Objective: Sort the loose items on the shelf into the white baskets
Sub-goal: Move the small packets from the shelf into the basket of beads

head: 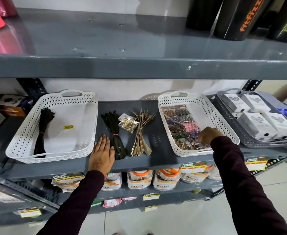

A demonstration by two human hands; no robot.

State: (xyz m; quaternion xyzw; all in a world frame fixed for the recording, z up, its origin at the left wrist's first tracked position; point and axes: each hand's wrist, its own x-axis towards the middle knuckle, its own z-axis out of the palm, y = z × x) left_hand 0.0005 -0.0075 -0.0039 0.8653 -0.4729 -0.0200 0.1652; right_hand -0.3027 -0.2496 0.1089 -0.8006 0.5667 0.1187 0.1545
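Grey steel shelf (139,164) carries yellow price tags headed "SUPER MARKET" along its front edge, and the jars on the tier below read "Fitfizz"; black tubs on the tier above show the same word in orange and green. Two white baskets (90,129) sit on the middle tier. The left one holds one black bundle (43,128) and a small yellow sticker. The right basket (224,122) holds several packets of coloured beads. Between them lie three loose items: a second black bundle (113,131), one clear packet of gold pieces (128,122) and one tan bundle (142,134). The left hand (102,153) rests flat, fingers extended and together, just beside that black bundle, holding nothing. The right hand (208,135) is curled inside the right basket over the bead packets; whether it grips one cannot be told.
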